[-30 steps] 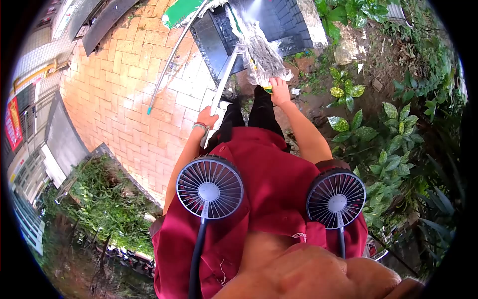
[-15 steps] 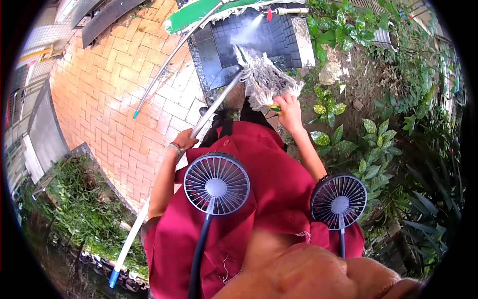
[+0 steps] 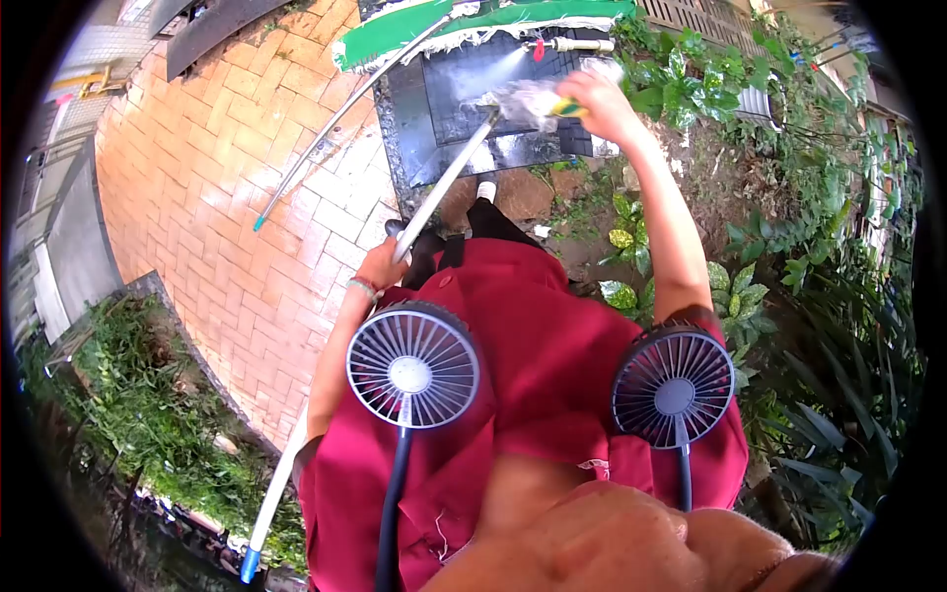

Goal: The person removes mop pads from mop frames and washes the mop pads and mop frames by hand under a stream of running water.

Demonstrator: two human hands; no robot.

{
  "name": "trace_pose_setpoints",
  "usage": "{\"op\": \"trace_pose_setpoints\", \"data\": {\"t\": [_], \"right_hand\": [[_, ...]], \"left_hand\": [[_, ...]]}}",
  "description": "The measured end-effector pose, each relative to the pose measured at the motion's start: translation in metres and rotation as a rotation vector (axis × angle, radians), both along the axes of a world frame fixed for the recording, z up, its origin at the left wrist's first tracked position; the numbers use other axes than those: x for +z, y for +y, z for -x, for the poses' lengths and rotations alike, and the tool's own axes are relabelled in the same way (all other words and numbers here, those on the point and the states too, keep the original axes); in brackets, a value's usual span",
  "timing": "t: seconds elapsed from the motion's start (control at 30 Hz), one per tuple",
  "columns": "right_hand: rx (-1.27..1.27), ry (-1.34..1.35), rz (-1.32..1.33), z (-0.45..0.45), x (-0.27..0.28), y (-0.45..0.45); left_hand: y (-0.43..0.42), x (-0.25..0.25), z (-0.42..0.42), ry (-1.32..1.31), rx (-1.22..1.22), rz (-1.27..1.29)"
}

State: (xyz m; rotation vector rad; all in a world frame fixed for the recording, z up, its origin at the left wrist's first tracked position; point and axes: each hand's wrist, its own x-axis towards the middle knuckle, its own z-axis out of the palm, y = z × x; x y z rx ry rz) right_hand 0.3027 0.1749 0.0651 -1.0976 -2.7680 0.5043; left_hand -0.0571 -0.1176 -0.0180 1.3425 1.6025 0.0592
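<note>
My left hand (image 3: 382,266) is wrapped round the pale pole of a mop (image 3: 444,192). The pole slants from the blue end cap at lower left up to the mop head. Grey-white mop strands (image 3: 530,105), smeared by motion, hang over a dark tiled basin (image 3: 434,128). My right hand (image 3: 600,103) is at the right end of the strands, closed on a small yellow-and-green thing (image 3: 567,107) whose kind is hidden by fingers and blur. Water sprays from a tap with a red handle (image 3: 539,49) into the basin behind the mop head.
A green flat mop (image 3: 424,32) with white fringe lies along the basin's far edge, its metal pole (image 3: 321,138) reaching over the brick paving (image 3: 227,178). Leafy plants (image 3: 681,89) grow at right. Two round fans (image 3: 409,373) hang before my chest.
My right hand has swung up and away from me with the yellow-and-green thing. The mop head has shifted farther into the basin, and my left hand has moved slightly forward and right.
</note>
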Motion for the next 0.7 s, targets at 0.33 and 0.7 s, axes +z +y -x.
{"op": "trace_pose_setpoints", "data": {"t": [0.33,0.7], "right_hand": [[0.457,-0.141,0.065,0.240,-0.045,0.011],[0.783,-0.019,-0.042,0.330,-0.064,-0.044]], "left_hand": [[-0.053,0.028,-0.004,-0.178,0.428,0.459],[0.014,-0.054,-0.068,-0.299,0.872,0.678]]}}
